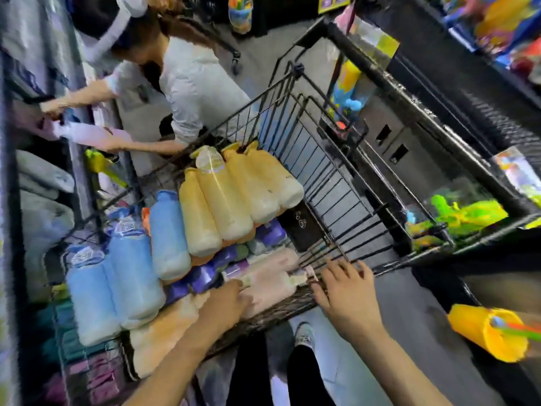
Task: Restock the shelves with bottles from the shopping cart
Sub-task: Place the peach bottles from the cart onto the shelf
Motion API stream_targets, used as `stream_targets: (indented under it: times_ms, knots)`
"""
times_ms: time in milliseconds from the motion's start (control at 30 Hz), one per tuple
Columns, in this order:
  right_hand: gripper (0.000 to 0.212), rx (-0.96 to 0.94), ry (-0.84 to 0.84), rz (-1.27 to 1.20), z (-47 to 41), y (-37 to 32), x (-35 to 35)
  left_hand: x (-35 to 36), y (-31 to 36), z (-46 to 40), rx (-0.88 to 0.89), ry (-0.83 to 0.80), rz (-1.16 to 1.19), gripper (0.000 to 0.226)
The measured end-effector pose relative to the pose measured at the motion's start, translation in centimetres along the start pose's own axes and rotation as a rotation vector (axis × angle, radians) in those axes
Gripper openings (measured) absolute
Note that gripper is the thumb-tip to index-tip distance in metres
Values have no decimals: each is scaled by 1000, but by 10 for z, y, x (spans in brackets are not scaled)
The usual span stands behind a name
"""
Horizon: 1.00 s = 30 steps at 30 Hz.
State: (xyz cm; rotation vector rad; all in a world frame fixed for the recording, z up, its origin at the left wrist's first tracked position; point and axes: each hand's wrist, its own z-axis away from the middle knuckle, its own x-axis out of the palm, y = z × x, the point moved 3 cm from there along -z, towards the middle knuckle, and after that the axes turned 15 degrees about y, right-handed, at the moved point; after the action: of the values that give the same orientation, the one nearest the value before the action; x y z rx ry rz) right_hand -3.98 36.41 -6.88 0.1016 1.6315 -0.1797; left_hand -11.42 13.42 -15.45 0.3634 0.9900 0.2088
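The shopping cart (295,159) is sitting in the aisle, loaded with bottles lying on their sides. The blue bottles (117,282) are lying at the near left, the yellow bottles (231,194) are stacked on top in the middle, purple bottles (205,273) are showing underneath, and the pink bottles (269,276) are lying at the near end. The left hand (225,300) is reaching into the cart and touching a pink bottle; its fingers are hidden behind the hand, so grip cannot be told. The right hand (345,291) is resting on the cart's near wire rim with fingers spread and straight, holding nothing. Another person (187,83) is bending at the far left, holding a pink bottle (87,136) toward the shelves (44,177). A yellow cup (489,332) is sticking in at the right.
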Motion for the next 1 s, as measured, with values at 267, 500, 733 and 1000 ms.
stream_targets:
  times_ms: [267,500,733,1000]
  knots:
    - [38,108,23,-9,-2,0,10,91,2,-68,307,-244,-443,63]
    - [38,128,40,-19,-3,0,12,120,10,-78,335,-177,-736,85]
    - [36,131,23,-40,-2,0,13,128,-4,-92,348,-265,-631,96]
    - [35,146,32,-109,-2,-1,10,83,-18,-95,263,-300,-147,58]
